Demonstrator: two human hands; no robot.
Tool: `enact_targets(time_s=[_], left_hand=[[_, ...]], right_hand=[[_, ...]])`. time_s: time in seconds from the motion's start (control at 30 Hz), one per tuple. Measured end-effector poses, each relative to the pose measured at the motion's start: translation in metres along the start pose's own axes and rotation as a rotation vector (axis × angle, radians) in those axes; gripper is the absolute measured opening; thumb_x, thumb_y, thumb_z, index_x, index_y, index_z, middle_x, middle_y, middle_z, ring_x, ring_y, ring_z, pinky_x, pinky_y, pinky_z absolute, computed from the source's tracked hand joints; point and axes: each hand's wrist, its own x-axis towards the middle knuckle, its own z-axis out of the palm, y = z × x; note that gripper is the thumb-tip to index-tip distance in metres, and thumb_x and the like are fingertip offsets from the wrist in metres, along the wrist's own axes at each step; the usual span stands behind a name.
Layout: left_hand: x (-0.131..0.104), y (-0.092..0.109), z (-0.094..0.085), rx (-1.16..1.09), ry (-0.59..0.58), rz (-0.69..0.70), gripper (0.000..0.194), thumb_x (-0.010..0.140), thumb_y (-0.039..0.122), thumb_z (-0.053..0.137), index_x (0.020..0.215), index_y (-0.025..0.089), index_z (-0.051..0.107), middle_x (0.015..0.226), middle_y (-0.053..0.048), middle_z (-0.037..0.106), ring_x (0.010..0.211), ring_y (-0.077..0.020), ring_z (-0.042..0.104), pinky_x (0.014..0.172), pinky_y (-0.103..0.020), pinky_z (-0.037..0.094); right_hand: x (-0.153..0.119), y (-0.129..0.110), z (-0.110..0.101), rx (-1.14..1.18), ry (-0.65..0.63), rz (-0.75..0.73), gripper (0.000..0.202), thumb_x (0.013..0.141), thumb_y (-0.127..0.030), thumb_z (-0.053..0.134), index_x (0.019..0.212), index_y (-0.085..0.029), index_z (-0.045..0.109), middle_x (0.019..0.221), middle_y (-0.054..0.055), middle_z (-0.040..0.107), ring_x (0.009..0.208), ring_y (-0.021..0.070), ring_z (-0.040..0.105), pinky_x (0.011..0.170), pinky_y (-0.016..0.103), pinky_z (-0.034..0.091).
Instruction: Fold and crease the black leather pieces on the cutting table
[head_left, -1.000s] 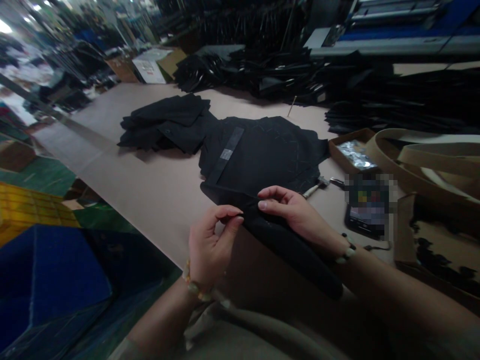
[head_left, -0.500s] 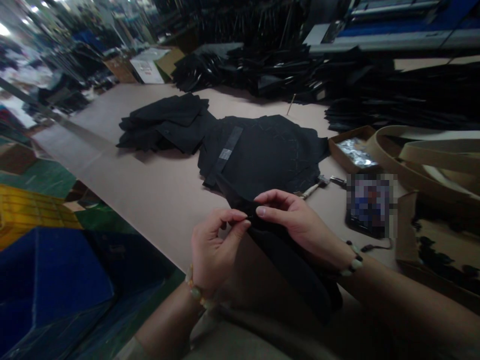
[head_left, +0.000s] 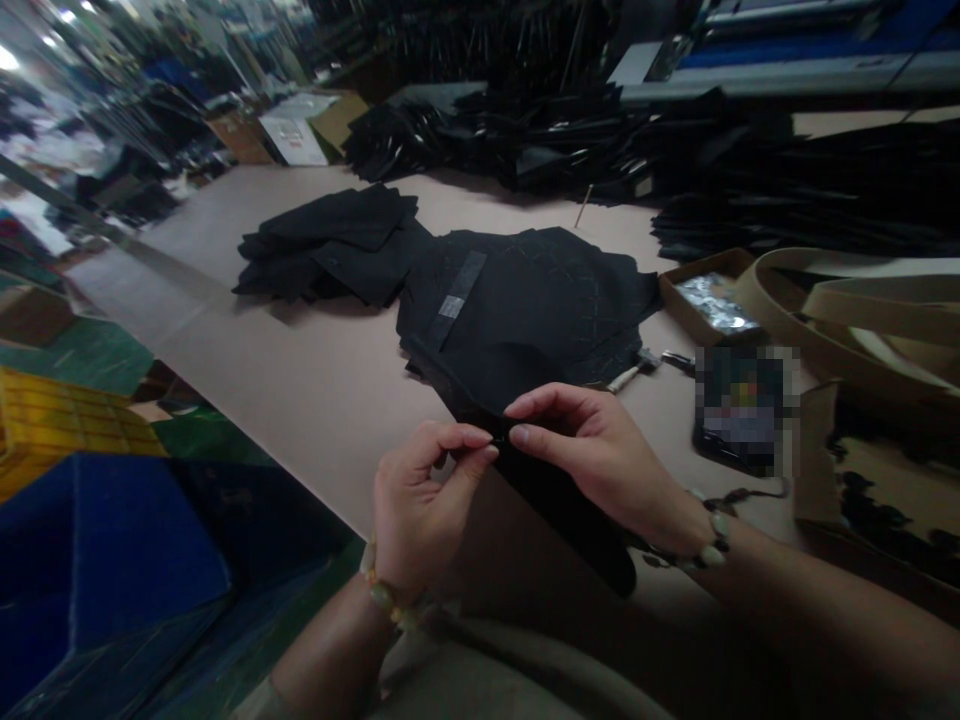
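Observation:
A dark fabric piece (head_left: 559,505) is held up over the near part of the table, its lower end hanging toward my body. My right hand (head_left: 600,450) pinches its edge between thumb and fingers. Close beside it, my left hand (head_left: 435,490) has thumb and forefinger pressed together at the same edge; a tiny item may be between the fingertips, too small to make out. Behind the hands lies a stack of black fabric pieces (head_left: 525,290) with a dark strip (head_left: 461,300) on top. Another black pile (head_left: 330,245) sits to its left.
On the right are a small box of shiny parts (head_left: 716,300), rolled beige strapping (head_left: 885,320), a phone-like device (head_left: 739,420) and a carton of black parts (head_left: 877,480). Blue bins (head_left: 142,560) and a yellow crate (head_left: 67,420) stand left of the table (head_left: 262,370).
The held fabric has shifted, with its lower end now farther up and left and its upper part spread over the stack. My left hand has moved slightly left.

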Motion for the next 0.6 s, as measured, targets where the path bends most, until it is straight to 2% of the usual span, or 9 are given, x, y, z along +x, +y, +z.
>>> enact_targets(time_s=[0.33,0.6], left_hand=[[-0.0012,-0.0011,-0.0012,0.023,0.003,-0.022,0.005,0.082,0.021,0.072,0.085,0.024,0.069,0.078,0.004,0.068,0.069,-0.0088,0.061,0.062,-0.02,0.047],[0.0003,-0.0032,-0.0047,-0.049,-0.024,-0.132,0.005,0.079,0.024,0.075,0.082,0.022,0.072,0.079,0.002,0.072,0.073,-0.0113,0.066,0.065,-0.021,0.051]], right_hand=[[-0.0021,0.0021,0.0006,-0.12,-0.007,-0.086,0.013,0.077,-0.022,0.076,0.09,-0.019,0.074,0.085,0.0,0.072,0.078,0.0126,0.065,0.072,0.023,0.051],[-0.0044,-0.0008,0.0005,-0.147,-0.013,-0.086,0.017,0.074,-0.023,0.078,0.09,-0.018,0.074,0.084,0.001,0.073,0.075,0.0129,0.066,0.069,0.024,0.051]])
